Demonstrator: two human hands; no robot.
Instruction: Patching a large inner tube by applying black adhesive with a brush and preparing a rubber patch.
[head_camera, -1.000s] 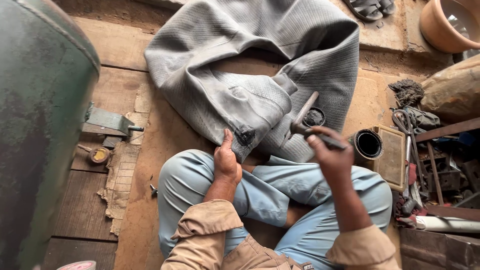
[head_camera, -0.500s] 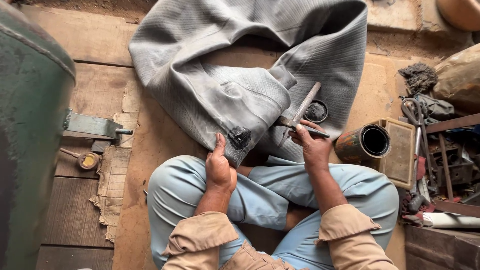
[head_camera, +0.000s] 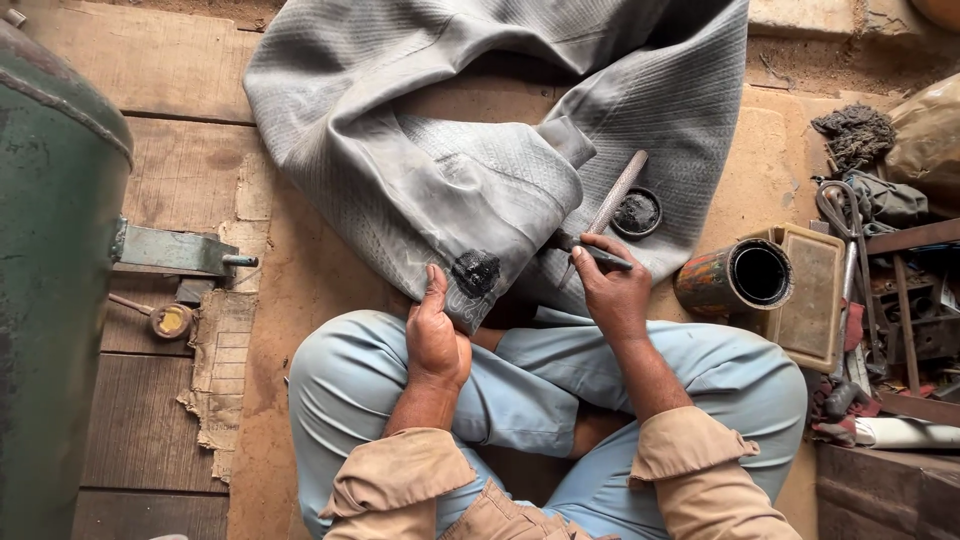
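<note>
A large grey rubber inner tube (head_camera: 480, 170) lies folded on the floor in front of my crossed legs in light blue trousers. A rough black patch (head_camera: 476, 270) shows on its near edge. My left hand (head_camera: 436, 335) presses that edge down just left of the patch, fingers together. My right hand (head_camera: 612, 290) grips the handle of a long metal rasp (head_camera: 618, 190), which points up and away over the tube. A small round black tin (head_camera: 637, 212) sits on the tube beside the rasp.
A big green tank (head_camera: 55, 270) with a bracket stands at the left. A rusty can (head_camera: 735, 280) lies on its side by a flat tray (head_camera: 815, 295) at the right. Tools, rags and scrap crowd the right edge. The floor is planks and cardboard.
The view has shifted closer over the tube. My right hand with the rasp has drawn back toward my knee. My left hand stays on the tube's edge.
</note>
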